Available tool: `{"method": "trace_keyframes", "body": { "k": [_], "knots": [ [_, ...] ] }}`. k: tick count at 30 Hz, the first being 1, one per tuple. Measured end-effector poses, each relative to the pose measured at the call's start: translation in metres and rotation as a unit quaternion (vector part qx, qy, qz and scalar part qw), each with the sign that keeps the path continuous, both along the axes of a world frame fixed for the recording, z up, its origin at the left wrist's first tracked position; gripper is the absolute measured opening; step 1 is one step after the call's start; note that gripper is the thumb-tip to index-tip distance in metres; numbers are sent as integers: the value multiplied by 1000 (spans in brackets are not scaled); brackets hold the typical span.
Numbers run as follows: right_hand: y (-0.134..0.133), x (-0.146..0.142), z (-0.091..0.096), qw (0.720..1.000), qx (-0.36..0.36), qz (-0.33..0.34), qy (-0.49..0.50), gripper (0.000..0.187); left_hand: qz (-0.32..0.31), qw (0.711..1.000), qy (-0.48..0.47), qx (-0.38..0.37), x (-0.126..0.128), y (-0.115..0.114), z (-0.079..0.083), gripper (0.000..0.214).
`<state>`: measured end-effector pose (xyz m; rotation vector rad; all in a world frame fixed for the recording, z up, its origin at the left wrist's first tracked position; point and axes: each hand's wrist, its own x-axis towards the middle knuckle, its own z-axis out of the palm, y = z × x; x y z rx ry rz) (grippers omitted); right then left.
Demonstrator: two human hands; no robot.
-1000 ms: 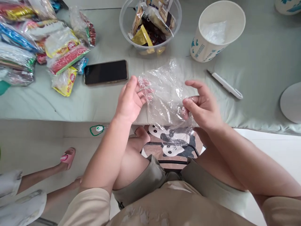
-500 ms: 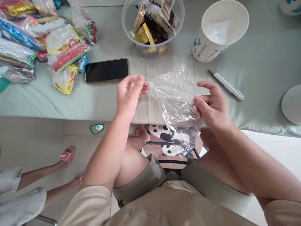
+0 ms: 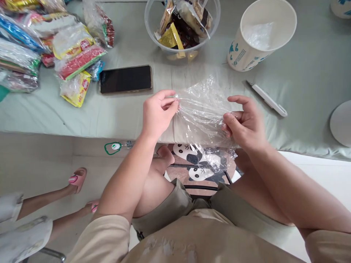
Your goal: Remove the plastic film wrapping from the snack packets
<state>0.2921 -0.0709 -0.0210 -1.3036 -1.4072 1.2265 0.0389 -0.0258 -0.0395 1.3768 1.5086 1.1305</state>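
A crinkled clear plastic bag [image 3: 201, 109] is stretched between my two hands at the table's front edge, its lower part hanging over my lap. My left hand [image 3: 159, 114] pinches the bag's left edge between thumb and fingers. On the other side my right hand [image 3: 246, 122] grips it between thumb and curled fingers, with the index finger lifted away. To the right of that hand lies a white utility knife [image 3: 268, 98]. A black phone [image 3: 125, 79] rests on the cloth behind my left hand.
Wrapped snack packets [image 3: 74, 47] are heaped at the far left. A clear plastic tub [image 3: 182, 49] of packaged snacks and a white paper cup [image 3: 245, 54] with clear plastic inside stand behind. A round white lid-like disc [image 3: 341, 122] is at right. Another person's legs [image 3: 49, 201] show lower left.
My left hand has moved slightly right and now pinches the bag with its thumb turned toward it. The bag is pulled into straighter folds and hangs a little higher.
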Motion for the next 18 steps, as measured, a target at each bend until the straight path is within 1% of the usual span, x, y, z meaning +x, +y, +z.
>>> {"method": "trace_keyframes", "body": {
  "k": [2,4,7,8,9,12,13,15,18],
  "knots": [
    [0,0,-2,1000,12,-1,-7,31,35,995,83,37,-1,0,-4,27],
    [0,1,-4,1000,24,-3,-13,29,53,989,127,54,-2,0,-6,23],
    [1,3,-6,999,32,2,-18,29,23,993,113,36,-1,0,-3,16],
    [1,3,-6,999,33,4,-19,29,9,993,116,33,-1,-1,-1,17],
    [1,3,-6,999,33,5,-22,29,-1,991,133,36,0,-1,1,22],
    [0,2,-5,999,32,0,-28,28,-24,975,215,58,0,-2,5,45],
    [0,1,-4,999,29,-1,-31,28,-29,970,233,58,0,0,5,49],
    [0,-1,-2,999,14,-4,-39,29,-21,969,240,44,0,5,3,42],
    [0,-2,2,998,-13,-17,-53,29,30,978,204,27,-2,17,-3,19]
  ]
}}
